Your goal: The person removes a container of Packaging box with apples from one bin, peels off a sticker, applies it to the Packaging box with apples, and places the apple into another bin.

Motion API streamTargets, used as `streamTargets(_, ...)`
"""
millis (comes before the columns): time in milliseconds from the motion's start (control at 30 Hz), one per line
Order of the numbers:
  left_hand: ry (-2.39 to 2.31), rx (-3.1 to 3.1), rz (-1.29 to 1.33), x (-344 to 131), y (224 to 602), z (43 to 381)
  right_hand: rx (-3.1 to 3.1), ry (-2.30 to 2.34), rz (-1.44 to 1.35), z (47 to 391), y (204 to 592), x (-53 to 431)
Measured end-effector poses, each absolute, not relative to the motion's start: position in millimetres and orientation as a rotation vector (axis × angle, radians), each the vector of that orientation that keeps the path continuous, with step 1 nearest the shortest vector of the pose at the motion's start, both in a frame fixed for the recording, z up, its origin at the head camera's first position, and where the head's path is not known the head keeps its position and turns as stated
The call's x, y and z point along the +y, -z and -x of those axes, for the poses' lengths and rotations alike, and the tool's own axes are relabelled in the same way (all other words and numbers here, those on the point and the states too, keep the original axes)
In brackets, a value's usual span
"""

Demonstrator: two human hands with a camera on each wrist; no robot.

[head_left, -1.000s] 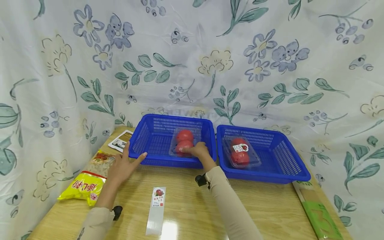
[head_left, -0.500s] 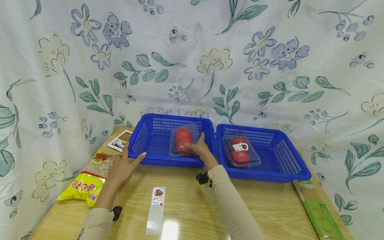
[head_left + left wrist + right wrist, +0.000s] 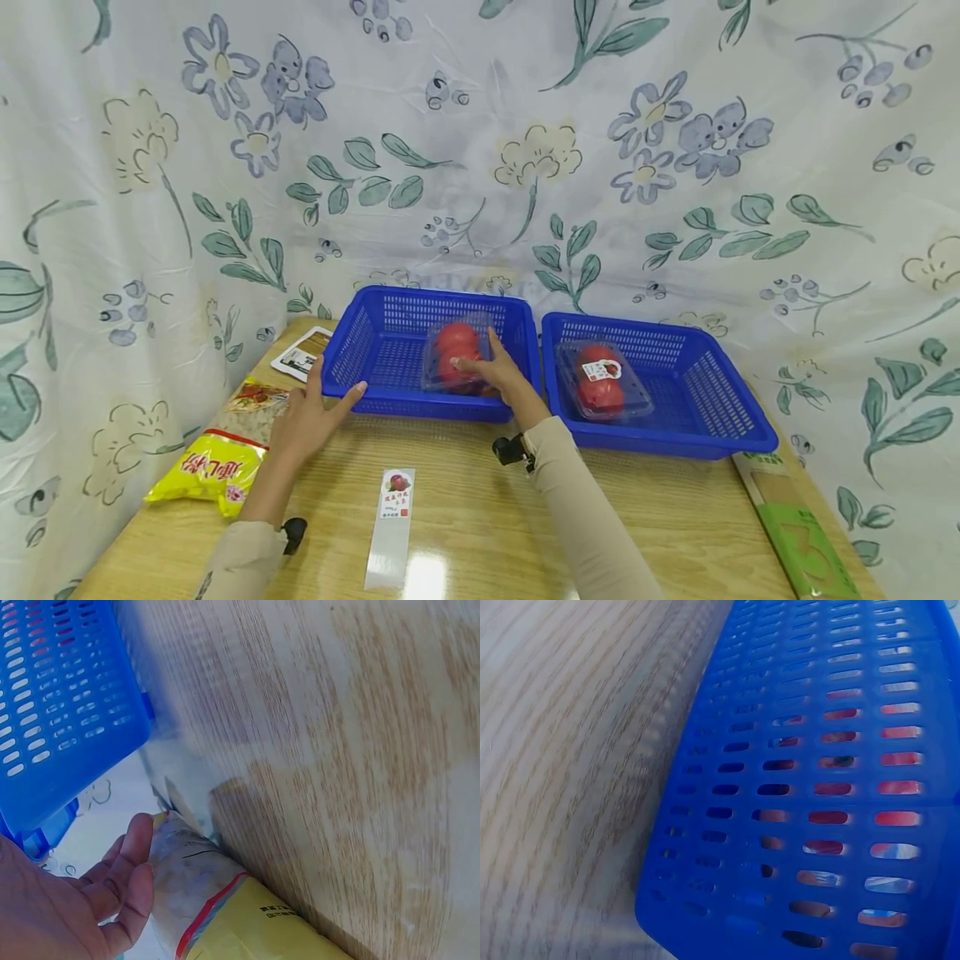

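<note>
In the head view my right hand (image 3: 501, 373) reaches over the front wall of the left blue basket (image 3: 435, 408). It grips a clear plastic box of red fruit (image 3: 456, 342), thumb across the top; its other fingers are partly hidden at the box's right side. My left hand (image 3: 309, 417) is at that basket's front left corner, thumb and fingers spread apart. In the left wrist view the left hand's fingers (image 3: 135, 840) are loosely bent beside a yellow-ended food bag (image 3: 247, 922). Red fruit shows through the slots of the basket wall (image 3: 780, 727) in the right wrist view.
Beside it stands a right blue basket (image 3: 675, 442) holding another fruit box (image 3: 603, 383) with a label. A label strip (image 3: 390, 533) lies on the wooden table (image 3: 465, 500). A white card (image 3: 302, 354) lies at the left, a green packet (image 3: 806, 542) at the right.
The fruit box under my right hand has shifted slightly left, and the right thumb and fingers have changed position on it. My left hand stays at the basket corner.
</note>
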State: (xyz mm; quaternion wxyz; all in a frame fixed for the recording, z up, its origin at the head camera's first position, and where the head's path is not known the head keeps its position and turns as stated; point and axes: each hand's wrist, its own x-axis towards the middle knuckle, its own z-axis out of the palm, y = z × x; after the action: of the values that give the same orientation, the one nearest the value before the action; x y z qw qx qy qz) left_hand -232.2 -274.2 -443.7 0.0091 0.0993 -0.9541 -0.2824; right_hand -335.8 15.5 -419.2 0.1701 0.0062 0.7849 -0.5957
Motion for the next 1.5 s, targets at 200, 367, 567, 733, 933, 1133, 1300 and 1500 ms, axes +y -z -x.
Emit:
streamTargets(200,0.874,-2.974,-0.292,-273.2,443.9,231.7,2.105,1.802,-0.069,338.5,421.3,18.7)
streamTargets(367,0.889,-2.988,-0.292,-273.6,443.0,231.9,1.989,1.912,-0.055,338.0,418.1,22.1)
streamTargets(567,0.930,-3.014,-0.300,-274.8,441.4,233.2,1.920,2.020,0.005,335.9,408.0,30.8)
streamTargets(733,0.929,-3.033,-0.308,-275.6,440.0,234.8,1.896,2.037,0.056,329.9,394.4,43.3)
streamTargets(933,0.924,-3.057,-0.292,-277.3,437.9,236.2,1.875,2.016,0.138,316.3,380.2,61.5)
streamTargets(1133,0.731,-2.984,-0.280,-271.0,433.2,233.3,1.793,1.966,0.253,300.2,374.1,82.9)
streamTargets(1300,0.583,-2.776,-0.156,-254.6,420.6,227.3,1.702,1.921,0.350,283.5,372.6,102.6)
streamTargets(1500,0.695,-2.676,0.160,-225.1,388.7,215.8,1.647,1.835,0.495,259.3,372.6,131.5)
